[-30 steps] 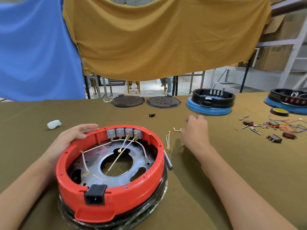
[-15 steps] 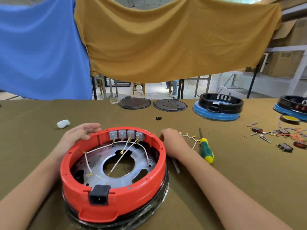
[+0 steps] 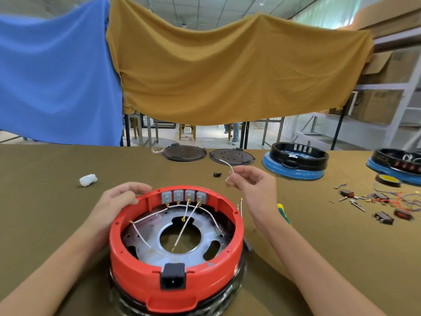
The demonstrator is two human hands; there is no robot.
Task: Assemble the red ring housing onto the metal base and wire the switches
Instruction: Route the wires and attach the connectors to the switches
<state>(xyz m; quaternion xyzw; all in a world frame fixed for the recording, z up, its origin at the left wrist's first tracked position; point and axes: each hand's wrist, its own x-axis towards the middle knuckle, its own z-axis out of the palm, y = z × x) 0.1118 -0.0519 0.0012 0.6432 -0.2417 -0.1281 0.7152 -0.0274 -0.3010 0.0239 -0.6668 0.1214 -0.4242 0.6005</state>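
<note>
wire (image 3: 228,169) has been lifted off the surface (image 3: 45,213) within the last second: where the right hand (image 3: 251,187) was earlier lying low beside the housing among the loose leads, it is now raised, with a short white lead pinched between thumb and fingertips, one end arching up and away. the left hand (image 3: 118,201) has stayed put, its fingers curled over the far-left rim of the red ring housing (image 3: 175,265) and steadying it. the housing is already seated on the metal base (image 3: 182,233) (four grey switches (image 3: 184,196) are lined up along its far inner wall, with several white leads run from them across the base). it is judged that the seating step is done and that one more connection is about to be made.

room for the approach is open above the ring; the switch terminals are tucked just under the far rim, so entry is best made from above and slightly forward. leads already fitted cross the central opening and could be snagged. just right of the housing, a spare lead (image 3: 239,205) and a screwdriver (image 3: 283,213) lie partly hidden behind the right wrist, while scattered parts (image 3: 382,206) sit well apart at the far right.
</note>
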